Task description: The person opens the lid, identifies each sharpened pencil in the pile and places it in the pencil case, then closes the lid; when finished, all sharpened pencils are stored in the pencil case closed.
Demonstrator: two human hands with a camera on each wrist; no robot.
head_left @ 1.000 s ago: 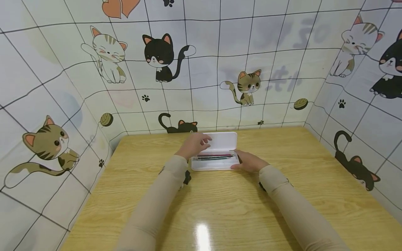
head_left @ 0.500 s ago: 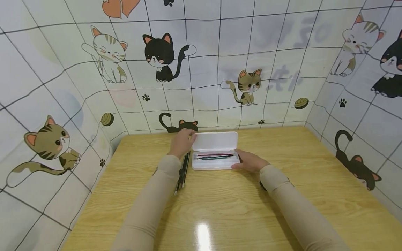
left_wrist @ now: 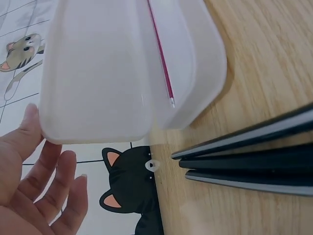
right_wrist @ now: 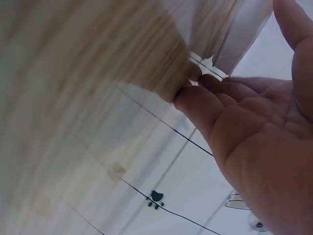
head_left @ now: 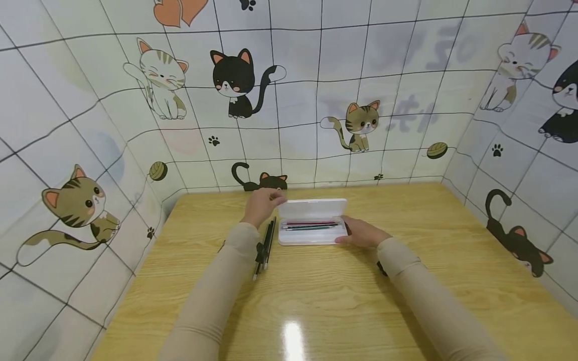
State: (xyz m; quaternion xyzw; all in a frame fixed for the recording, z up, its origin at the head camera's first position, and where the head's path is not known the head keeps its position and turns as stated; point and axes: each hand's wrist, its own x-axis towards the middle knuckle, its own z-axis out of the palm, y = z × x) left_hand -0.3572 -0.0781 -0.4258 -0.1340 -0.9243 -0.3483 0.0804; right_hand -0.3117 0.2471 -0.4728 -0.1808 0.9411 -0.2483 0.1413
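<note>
A white pencil case stands at the table's far side, its lid (head_left: 312,208) raised from the hinge and its tray (head_left: 311,242) facing up. Inside lie a dark green pen-like stick (head_left: 311,227) and a thin red one (left_wrist: 163,61) with a pointed tip. My left hand (head_left: 259,206) pinches the lid's left corner between thumb and index finger (left_wrist: 46,159), the other fingers loosely curled. On the opposite side my right hand (head_left: 363,232) grips the tray's right end, thumb at the front. Several dark pencils (left_wrist: 249,164) lie left of the case, partly under my left wrist.
The wooden table (head_left: 311,291) meets a wall covering (head_left: 298,100) printed with cats just behind the case. Similar panels rise on the left and right. A bright light reflection (head_left: 292,338) shows near the front.
My left hand has gone left from over the case to the lid's corner. The lid has tipped up from lying back. My right hand stays on the tray's end.
</note>
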